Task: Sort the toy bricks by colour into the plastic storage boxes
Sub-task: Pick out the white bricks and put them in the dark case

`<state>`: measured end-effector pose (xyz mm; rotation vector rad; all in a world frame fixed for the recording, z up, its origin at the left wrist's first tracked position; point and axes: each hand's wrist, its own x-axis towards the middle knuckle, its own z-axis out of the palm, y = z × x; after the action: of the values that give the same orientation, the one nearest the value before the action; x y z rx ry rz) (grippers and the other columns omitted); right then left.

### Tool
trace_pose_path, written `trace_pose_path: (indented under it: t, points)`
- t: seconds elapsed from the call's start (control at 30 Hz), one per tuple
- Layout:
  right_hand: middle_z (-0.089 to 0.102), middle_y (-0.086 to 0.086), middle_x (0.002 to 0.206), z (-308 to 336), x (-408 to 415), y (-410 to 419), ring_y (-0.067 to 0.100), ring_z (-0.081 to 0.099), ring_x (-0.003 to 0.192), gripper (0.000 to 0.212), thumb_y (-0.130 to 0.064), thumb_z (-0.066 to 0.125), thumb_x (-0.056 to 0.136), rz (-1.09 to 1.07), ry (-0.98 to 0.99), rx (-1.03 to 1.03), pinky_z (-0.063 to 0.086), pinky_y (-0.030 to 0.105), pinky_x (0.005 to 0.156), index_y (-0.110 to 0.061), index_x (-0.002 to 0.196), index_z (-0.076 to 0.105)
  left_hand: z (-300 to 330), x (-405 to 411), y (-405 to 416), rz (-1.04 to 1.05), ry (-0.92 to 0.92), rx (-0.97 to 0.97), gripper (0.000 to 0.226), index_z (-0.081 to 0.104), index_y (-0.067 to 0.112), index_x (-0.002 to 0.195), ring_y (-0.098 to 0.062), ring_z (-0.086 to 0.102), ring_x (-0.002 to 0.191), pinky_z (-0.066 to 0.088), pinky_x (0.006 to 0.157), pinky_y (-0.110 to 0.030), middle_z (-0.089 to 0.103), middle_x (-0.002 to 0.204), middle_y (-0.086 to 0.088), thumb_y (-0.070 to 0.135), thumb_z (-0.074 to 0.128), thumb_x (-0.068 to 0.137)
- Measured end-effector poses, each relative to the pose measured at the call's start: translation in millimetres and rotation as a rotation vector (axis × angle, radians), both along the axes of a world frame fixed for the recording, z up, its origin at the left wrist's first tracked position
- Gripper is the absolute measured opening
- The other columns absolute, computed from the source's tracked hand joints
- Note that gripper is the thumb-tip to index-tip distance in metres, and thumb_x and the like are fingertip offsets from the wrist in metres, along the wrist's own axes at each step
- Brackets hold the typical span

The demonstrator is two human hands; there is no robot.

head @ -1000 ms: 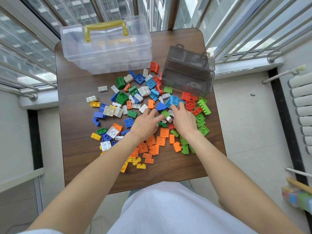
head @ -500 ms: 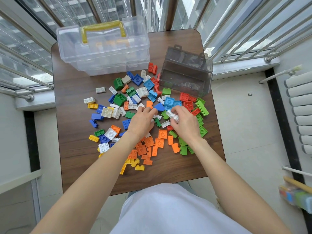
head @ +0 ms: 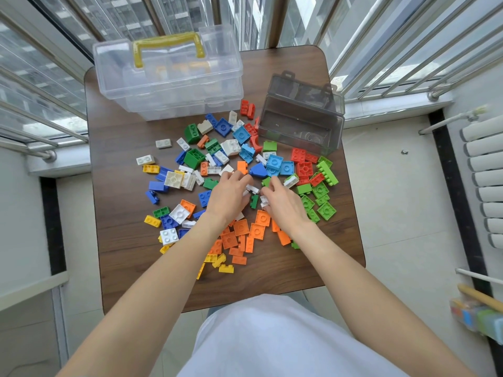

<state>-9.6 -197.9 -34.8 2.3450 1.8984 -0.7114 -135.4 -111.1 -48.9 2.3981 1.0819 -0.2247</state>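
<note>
Both hands over bricks (head: 241,227) on table (head: 122,240). Left hand (head: 227,195) fingers curled, grip unclear. Right hand (head: 283,204) pinches white brick (head: 264,200).

No readable text, labels, brands, numbers or signs appear on anything in view.

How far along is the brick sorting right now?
Done: loose colour clusters lie on the table, orange bricks near the person, light green bricks at the right. In hand: both hands, left and right, work among small white bricks mid-pile. Left: nearly everything; the grey box looks to hold no bricks, and the clear handled box looks closed.
</note>
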Motion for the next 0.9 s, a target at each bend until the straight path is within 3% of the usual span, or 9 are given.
trace_pose_path:
  t: [0.1,0.27,0.37,0.53,0.63,0.73,0.9]
  points:
    - [0.045,0.01,0.114,-0.2,3.0,-4.3,0.03,0.061,0.089,0.027,-0.01,0.061,0.088,-0.085,0.081,0.011,0.054,0.037,0.072,-0.006,0.115,0.056,-1.0,-3.1,-1.8,0.055,-0.068,-0.015,0.028,0.054,0.017,0.118,-0.028,0.045,0.109,0.045,0.083,-0.035,0.055,0.118,-0.005,0.022,0.057,0.09]
    - [0.052,0.001,0.111,20.4,15.2,-4.9,0.014,0.053,0.095,0.033,-0.021,0.069,0.084,-0.443,0.354,0.184,0.043,0.024,0.084,-0.01,0.114,0.061,7.4,-3.4,-2.7,0.285,-0.297,-0.141,0.022,0.058,0.02,0.109,-0.02,0.05,0.104,0.041,0.082,-0.03,0.059,0.109,0.001,0.024,0.061,0.088]
    - [0.055,-0.004,0.101,44.6,37.5,6.9,0.008,0.05,0.092,0.029,-0.023,0.072,0.082,-0.626,0.424,0.314,0.033,0.013,0.075,-0.012,0.107,0.065,25.3,2.9,-0.1,0.418,-0.457,-0.219,0.018,0.059,0.022,0.103,-0.011,0.053,0.096,0.046,0.079,-0.03,0.061,0.105,0.007,0.026,0.063,0.086]
    - [0.06,0.005,0.104,55.0,94.2,43.3,0.016,0.054,0.094,0.026,-0.025,0.071,0.081,-0.737,0.36,0.393,0.032,0.016,0.073,-0.014,0.104,0.066,61.5,56.3,33.9,0.36,-0.575,-0.235,0.018,0.059,0.02,0.104,-0.005,0.052,0.094,0.039,0.078,-0.019,0.061,0.102,0.01,0.025,0.063,0.086]
    - [0.06,0.012,0.113,45.6,117.9,59.7,0.024,0.054,0.106,0.032,-0.025,0.068,0.083,-0.688,0.225,0.292,0.028,0.017,0.078,-0.014,0.113,0.065,65.2,105.4,58.6,0.226,-0.541,-0.19,0.019,0.059,0.02,0.103,-0.012,0.056,0.093,0.042,0.076,-0.027,0.062,0.102,0.004,0.026,0.061,0.085]
    - [0.056,0.012,0.121,40.3,131.7,66.1,0.028,0.052,0.113,0.035,-0.025,0.065,0.086,-0.661,0.168,0.206,0.036,0.026,0.089,-0.017,0.12,0.062,55.6,143.1,78.4,0.134,-0.392,-0.146,0.022,0.058,0.019,0.107,-0.018,0.056,0.097,0.035,0.074,-0.026,0.061,0.107,-0.001,0.026,0.059,0.086]
    - [0.054,0.012,0.126,39.7,142.6,67.0,0.028,0.053,0.115,0.043,-0.025,0.066,0.087,-0.624,0.127,0.186,0.039,0.031,0.096,-0.015,0.128,0.057,34.3,172.5,83.0,0.152,-0.272,-0.25,0.029,0.06,0.016,0.115,-0.025,0.056,0.107,0.037,0.085,-0.03,0.061,0.115,-0.008,0.032,0.05,0.093]
